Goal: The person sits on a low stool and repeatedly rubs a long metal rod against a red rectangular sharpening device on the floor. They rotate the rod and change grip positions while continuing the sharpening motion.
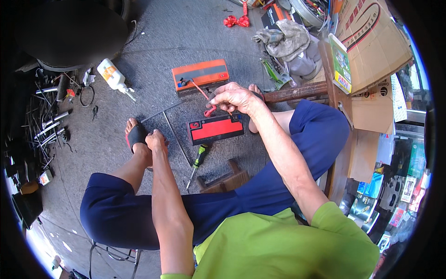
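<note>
My right hand (234, 98) is closed with its fingers pinched round a red cable (200, 88), above the gap between two batteries. One cable end reaches toward the terminal of the orange-topped battery (200, 73); a red looped end (210, 111) hangs below my fingers. Nearer me lies a black battery with a red top (216, 129). By my left foot, my left hand (157, 141) has curled fingers; whatever they hold, if anything, is hidden. A T-shaped metal rod (175, 136) lies beside it. On the floor is a green-and-black screwdriver (200, 156).
A white bottle (111, 74) lies at the far left, near a heap of metal tools (51, 123). A small wooden stool (225, 180) sits between my legs. To the right stand a wooden frame (332, 69), cardboard (374, 46) and a grey rag (285, 39).
</note>
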The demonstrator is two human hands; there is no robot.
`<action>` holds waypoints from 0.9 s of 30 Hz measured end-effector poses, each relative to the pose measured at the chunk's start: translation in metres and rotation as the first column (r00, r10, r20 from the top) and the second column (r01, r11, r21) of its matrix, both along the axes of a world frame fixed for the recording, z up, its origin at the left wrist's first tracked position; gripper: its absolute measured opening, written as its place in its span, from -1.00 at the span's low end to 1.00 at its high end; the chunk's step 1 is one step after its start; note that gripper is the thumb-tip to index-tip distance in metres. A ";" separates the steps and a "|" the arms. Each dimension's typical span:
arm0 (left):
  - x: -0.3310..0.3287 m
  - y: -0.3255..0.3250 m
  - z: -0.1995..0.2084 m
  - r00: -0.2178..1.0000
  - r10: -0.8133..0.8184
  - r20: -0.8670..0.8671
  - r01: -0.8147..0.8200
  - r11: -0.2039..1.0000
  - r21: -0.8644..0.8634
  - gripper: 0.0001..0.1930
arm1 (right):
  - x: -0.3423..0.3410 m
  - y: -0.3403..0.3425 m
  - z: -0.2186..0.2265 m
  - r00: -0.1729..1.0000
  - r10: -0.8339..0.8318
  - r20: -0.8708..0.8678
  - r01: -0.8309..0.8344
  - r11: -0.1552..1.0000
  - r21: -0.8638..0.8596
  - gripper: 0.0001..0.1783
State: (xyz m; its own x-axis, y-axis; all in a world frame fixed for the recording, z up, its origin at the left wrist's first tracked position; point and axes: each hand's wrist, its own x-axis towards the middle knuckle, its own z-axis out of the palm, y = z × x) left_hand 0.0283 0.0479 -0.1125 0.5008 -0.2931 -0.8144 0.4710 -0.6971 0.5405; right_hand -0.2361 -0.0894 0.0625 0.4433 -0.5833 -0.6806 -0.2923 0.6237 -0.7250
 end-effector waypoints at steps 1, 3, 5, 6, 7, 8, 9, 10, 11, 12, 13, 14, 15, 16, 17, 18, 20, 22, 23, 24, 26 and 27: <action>-0.005 0.001 0.008 1.000 -0.020 0.015 0.020 1.000 0.000 -0.79 | -0.007 0.000 -0.006 1.000 0.029 -0.002 -0.029 1.000 -0.006 -0.89; -0.018 0.008 0.030 0.999 -0.021 0.024 0.021 1.000 -0.005 -0.81 | -0.012 0.002 -0.006 0.999 0.043 0.012 -0.043 0.999 -0.005 -0.86; -0.030 0.015 0.042 0.996 -0.067 -0.061 0.066 0.998 -0.017 -0.81 | -0.011 0.005 -0.007 0.999 0.020 0.046 -0.020 1.000 -0.009 -0.84; -0.037 0.015 0.048 0.990 -0.094 -0.105 0.092 0.995 -0.022 -0.81 | -0.011 0.005 -0.007 0.999 0.024 0.032 -0.023 0.999 -0.028 -0.84; -0.043 0.016 0.055 0.974 -0.137 -0.182 0.137 0.990 -0.014 -0.79 | -0.011 0.005 -0.006 0.999 0.029 0.019 -0.028 0.998 -0.047 -0.84; -0.050 0.016 0.061 0.947 -0.185 -0.262 0.190 0.982 -0.006 -0.76 | -0.013 0.006 -0.008 1.000 0.024 0.002 -0.024 0.998 -0.062 -0.84; -0.054 0.018 0.057 0.898 -0.297 -0.324 0.322 0.946 0.027 -0.64 | -0.017 0.005 -0.010 0.999 0.041 0.011 -0.040 0.996 -0.078 -0.81; -0.059 0.019 0.055 0.880 -0.289 -0.376 0.319 0.947 0.018 -0.61 | -0.018 0.005 -0.012 1.000 0.013 0.018 -0.011 0.997 -0.073 -0.84; -0.063 0.019 0.061 0.879 -0.280 -0.385 0.312 0.950 0.022 -0.61 | -0.017 0.005 -0.007 0.999 -0.012 0.030 0.014 0.998 -0.067 -0.86; -0.065 0.019 0.067 0.879 -0.269 -0.393 0.301 0.954 0.020 -0.60 | -0.016 0.005 -0.003 0.999 -0.032 0.039 0.035 0.997 -0.067 -0.88; -0.065 0.019 0.069 0.882 -0.252 -0.398 0.279 0.960 0.011 -0.59 | -0.017 0.004 0.001 1.000 0.004 0.026 -0.002 0.998 -0.068 -0.78; -0.063 0.020 0.068 0.884 -0.232 -0.407 0.259 0.966 0.012 -0.59 | -0.017 0.004 0.000 1.000 -0.020 0.023 0.022 0.998 -0.065 -0.78; -0.063 0.020 0.066 0.884 -0.213 -0.416 0.239 0.971 0.012 -0.58 | -0.018 0.004 0.000 0.999 -0.046 0.019 0.047 0.997 -0.064 -0.78; -0.062 0.018 0.064 0.877 -0.200 -0.437 0.227 0.974 0.010 -0.58 | -0.019 0.002 0.002 0.997 -0.073 0.013 0.073 0.995 -0.064 -0.78; -0.060 0.019 0.061 0.873 -0.176 -0.454 0.206 0.979 0.015 -0.57 | -0.018 -0.001 0.004 0.997 -0.078 0.013 0.078 0.996 -0.035 -0.78; -0.058 0.021 0.058 0.869 -0.149 -0.471 0.181 0.983 0.022 -0.57 | -0.018 -0.003 -0.001 0.996 -0.087 0.031 0.088 0.996 -0.031 -0.77; -0.056 0.022 0.054 0.855 -0.131 -0.503 0.180 0.982 0.052 -0.56 | -0.017 -0.008 -0.001 0.997 -0.074 0.007 0.074 0.996 -0.047 -0.77; -0.057 0.022 0.053 0.845 -0.098 -0.525 0.158 0.985 0.070 -0.55 | -0.018 -0.012 -0.006 0.996 -0.088 0.008 0.089 0.995 -0.047 -0.77; -0.056 0.023 0.049 0.831 -0.095 -0.548 0.156 0.986 0.065 -0.53 | -0.019 -0.013 -0.008 0.995 -0.098 0.006 0.098 0.994 -0.050 -0.78; -0.056 0.023 0.046 0.825 -0.087 -0.559 0.148 0.987 0.065 -0.52 | -0.019 -0.015 -0.006 0.996 -0.092 -0.010 0.091 0.995 -0.036 -0.78; -0.056 0.023 0.043 0.813 -0.071 -0.578 0.130 0.990 0.061 -0.50 | -0.017 -0.020 -0.001 0.996 -0.076 -0.039 0.076 0.997 -0.011 -0.79; -0.055 0.025 0.038 0.800 -0.065 -0.596 0.124 0.991 0.058 -0.48 | -0.016 -0.021 -0.001 0.995 -0.090 -0.051 0.091 0.996 0.020 -0.80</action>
State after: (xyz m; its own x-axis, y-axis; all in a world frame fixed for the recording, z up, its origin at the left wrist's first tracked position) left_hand -0.0262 0.0732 -0.0748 -0.1138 -0.2251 -0.9677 0.6076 -0.7864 0.1114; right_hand -0.2526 -0.1105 0.0615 0.3545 -0.6041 -0.7137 -0.2697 0.6648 -0.6967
